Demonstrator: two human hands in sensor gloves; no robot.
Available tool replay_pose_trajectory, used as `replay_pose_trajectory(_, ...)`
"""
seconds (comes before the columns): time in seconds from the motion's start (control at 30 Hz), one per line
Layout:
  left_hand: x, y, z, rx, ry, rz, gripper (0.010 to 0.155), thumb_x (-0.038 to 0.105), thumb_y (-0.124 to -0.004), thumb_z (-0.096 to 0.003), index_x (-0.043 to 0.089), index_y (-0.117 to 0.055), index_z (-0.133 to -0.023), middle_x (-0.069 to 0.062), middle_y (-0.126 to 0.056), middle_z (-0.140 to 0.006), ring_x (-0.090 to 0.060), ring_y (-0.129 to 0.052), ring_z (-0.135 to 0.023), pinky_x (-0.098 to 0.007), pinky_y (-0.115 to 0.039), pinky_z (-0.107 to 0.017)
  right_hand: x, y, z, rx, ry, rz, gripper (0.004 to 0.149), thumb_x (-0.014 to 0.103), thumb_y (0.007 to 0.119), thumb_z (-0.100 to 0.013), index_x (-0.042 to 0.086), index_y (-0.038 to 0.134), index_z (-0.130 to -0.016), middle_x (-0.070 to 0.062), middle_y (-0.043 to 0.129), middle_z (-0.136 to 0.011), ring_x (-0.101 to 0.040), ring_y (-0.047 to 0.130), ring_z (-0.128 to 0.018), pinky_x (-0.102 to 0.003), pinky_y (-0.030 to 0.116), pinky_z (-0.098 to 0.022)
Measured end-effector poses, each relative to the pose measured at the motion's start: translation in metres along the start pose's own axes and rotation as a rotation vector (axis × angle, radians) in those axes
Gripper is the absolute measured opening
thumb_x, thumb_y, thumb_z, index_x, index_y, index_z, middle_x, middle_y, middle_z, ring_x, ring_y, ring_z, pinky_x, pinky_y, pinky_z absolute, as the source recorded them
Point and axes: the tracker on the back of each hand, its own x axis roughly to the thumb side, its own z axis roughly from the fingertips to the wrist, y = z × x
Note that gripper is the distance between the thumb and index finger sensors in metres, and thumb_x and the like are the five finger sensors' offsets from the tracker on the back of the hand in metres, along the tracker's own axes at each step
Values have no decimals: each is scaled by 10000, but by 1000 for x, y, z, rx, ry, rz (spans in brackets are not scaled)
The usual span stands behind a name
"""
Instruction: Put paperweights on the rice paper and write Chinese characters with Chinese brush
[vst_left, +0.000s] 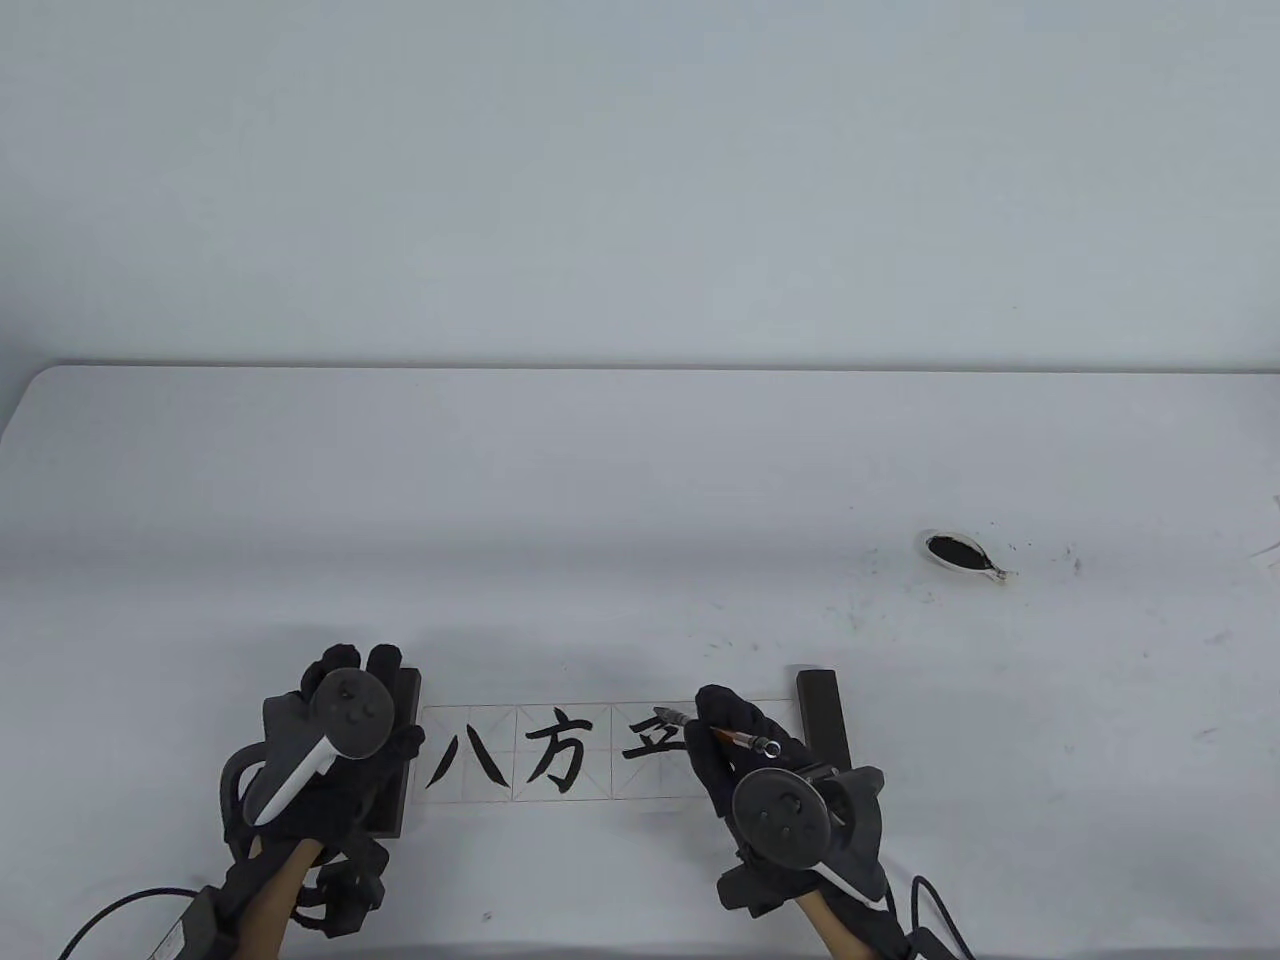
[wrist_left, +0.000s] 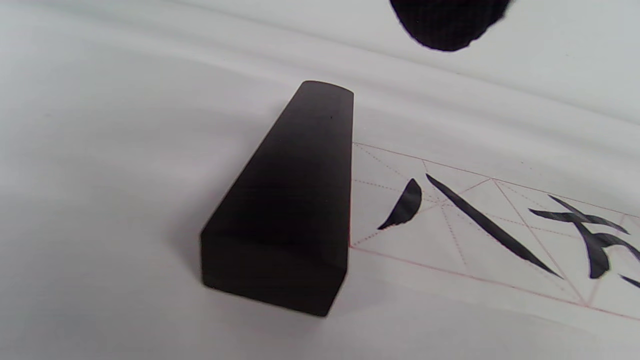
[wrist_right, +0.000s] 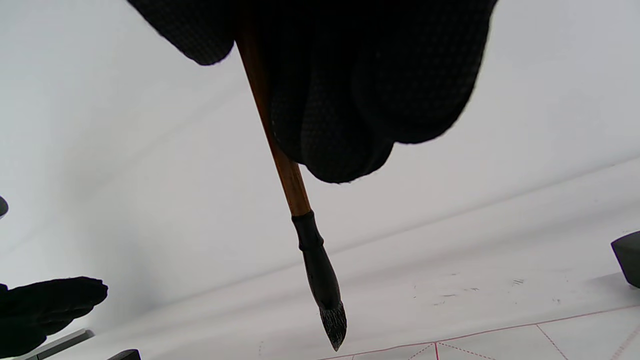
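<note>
Table view: your left hand (vst_left: 335, 740) lies flat-fingered over the left paperweight (vst_left: 400, 760); your right hand (vst_left: 745, 745) pinches the brush (vst_left: 715, 728) above the rice paper (vst_left: 560, 755).

Left wrist view: that paperweight pins the paper's edge.

Right wrist view: the inked brush tip hangs just above the paper.

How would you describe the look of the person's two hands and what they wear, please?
The left hand and the right hand wear black textured sensor gloves. Each carries a dark grey round-faced tracker with small buttons and a white handle on its back. Black cables trail from both wrists, and bare forearms show below.
</note>
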Motion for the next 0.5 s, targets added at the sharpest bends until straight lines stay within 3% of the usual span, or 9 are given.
replay_pose_trajectory(0.5,1,-1,0,0,-2,-2,825,535,-586,-529,414,-54,-1147,-67,-23,-1253,-361,-113,-1203,-513,-123,-865,3,-2,0,28,-4,19,433,377,663,-567,70,763,-856,-143,958,-690,-250,1010,-499,-336,873,-335)
